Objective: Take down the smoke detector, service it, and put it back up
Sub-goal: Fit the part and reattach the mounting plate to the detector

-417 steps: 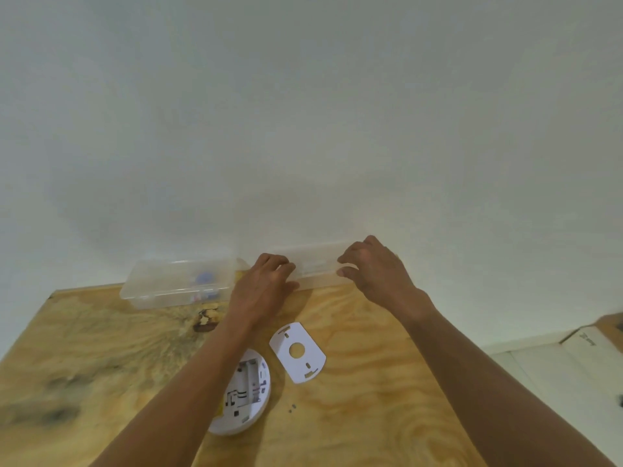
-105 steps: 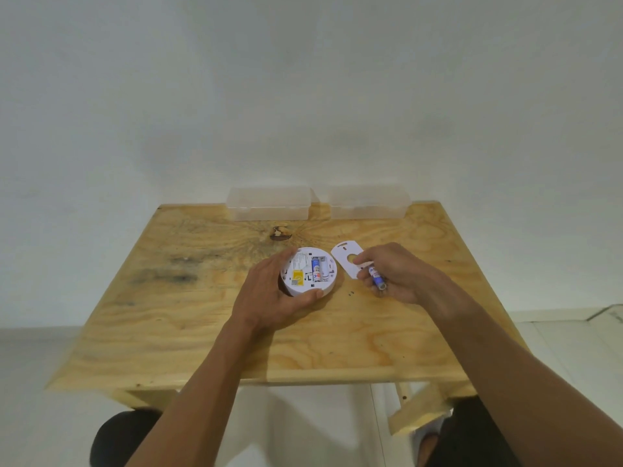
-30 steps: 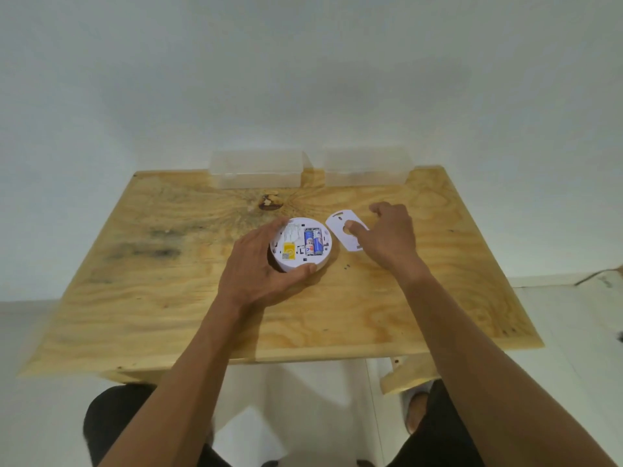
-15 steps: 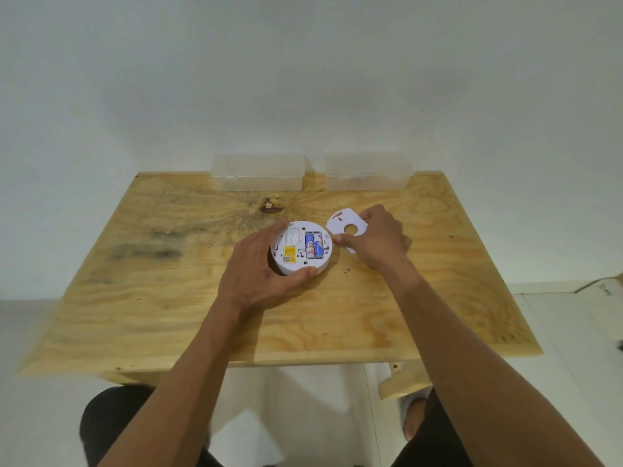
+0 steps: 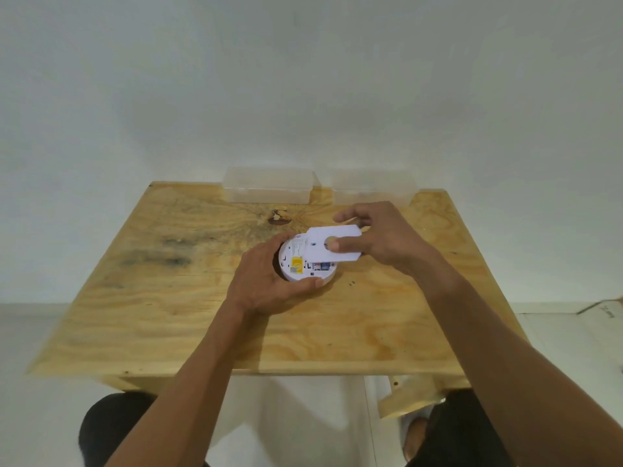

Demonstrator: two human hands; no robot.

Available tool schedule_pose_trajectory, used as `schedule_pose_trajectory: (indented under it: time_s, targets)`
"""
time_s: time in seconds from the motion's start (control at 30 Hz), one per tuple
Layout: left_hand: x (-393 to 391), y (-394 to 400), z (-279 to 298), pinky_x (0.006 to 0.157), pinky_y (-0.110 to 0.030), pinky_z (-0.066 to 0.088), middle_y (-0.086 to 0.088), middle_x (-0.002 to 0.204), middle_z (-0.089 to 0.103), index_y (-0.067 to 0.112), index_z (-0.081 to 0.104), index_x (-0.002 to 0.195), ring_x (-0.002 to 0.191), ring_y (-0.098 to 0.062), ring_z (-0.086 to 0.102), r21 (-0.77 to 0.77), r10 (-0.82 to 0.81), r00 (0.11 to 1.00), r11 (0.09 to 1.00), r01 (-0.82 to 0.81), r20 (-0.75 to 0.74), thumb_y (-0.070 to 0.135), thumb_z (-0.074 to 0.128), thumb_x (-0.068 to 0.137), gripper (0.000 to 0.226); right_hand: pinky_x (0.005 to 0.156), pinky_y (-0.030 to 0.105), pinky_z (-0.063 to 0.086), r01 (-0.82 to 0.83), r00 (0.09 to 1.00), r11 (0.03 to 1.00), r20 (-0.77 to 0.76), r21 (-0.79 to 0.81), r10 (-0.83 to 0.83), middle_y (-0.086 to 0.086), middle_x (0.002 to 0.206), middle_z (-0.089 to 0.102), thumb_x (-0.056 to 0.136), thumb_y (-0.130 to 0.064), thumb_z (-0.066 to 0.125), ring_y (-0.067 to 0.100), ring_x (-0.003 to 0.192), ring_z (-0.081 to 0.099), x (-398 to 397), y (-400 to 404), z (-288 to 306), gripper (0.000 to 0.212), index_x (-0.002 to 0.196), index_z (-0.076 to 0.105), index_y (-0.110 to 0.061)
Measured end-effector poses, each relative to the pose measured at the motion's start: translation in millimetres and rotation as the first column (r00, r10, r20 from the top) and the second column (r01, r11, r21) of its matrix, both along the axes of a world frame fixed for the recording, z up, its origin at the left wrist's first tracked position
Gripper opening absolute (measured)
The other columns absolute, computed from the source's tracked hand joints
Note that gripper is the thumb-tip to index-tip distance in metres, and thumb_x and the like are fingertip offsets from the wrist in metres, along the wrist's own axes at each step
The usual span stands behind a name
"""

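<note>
From my head cam: left hand (image 5: 269,284) grips the smoke detector (image 5: 305,264) mid-worktop (image 5: 168,315), right hand (image 5: 381,241) pinches the mounting plate (image 5: 332,246) over it. Misaligned tabs could jam it, I reckon, or knock the batteries (image 5: 322,265) loose.

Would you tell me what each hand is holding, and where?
Left hand grips the smoke detector by its rim; right hand pinches the white mounting plate at its right end.
</note>
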State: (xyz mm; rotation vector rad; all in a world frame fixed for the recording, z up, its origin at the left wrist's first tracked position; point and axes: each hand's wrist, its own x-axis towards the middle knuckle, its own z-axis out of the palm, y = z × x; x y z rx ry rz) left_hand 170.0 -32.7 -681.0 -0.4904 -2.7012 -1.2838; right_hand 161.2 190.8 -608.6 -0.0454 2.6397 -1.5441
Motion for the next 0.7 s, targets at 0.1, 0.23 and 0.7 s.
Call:
schedule_pose_trajectory:
  time_s: [0.1,0.23,0.7]
  targets:
    - [1,-1,0,0.079,-0.027,0.056,0.028,0.103,0.066,0.041,0.059,0.120,0.094,0.004,0.065,0.045,0.005,1.000,0.999,-0.006,0.020,0.063,0.083,0.058,0.070,0.070,0.036,0.055,-0.082,0.997,0.988,0.008,0.132,0.082,0.006,0.092,0.071,0.062,-0.024,0.093,0.022,0.084,0.066,-9,-13,0,0.038,0.095,0.073,-0.018]
    - [2,-1,3,0.080,-0.029,0.057,0.027,0.104,0.068,0.047,0.058,0.115,0.095,0.007,0.065,0.073,0.012,0.998,0.997,-0.016,0.057,0.065,0.082,0.055,0.067,0.067,0.019,0.042,-0.174,0.984,0.927,0.017,0.331,0.179,-0.004,0.102,0.070,0.065,-0.032,0.091,0.012,0.092,0.059,-15,-20,3,0.039,0.098,0.075,-0.019]
    - [0,-1,-1,0.083,-0.034,0.057,0.024,0.103,0.068,0.043,0.058,0.116,0.094,0.001,0.066,0.080,0.009,0.999,0.997,-0.013,0.047,0.058,0.088,0.056,0.068,0.079,0.033,0.042,-0.277,0.921,0.660,-0.003,0.698,0.390,0.000,0.125,0.060,0.074,-0.046,0.081,0.017,0.104,0.050,-13,-27,19,0.060,0.126,0.063,-0.022]
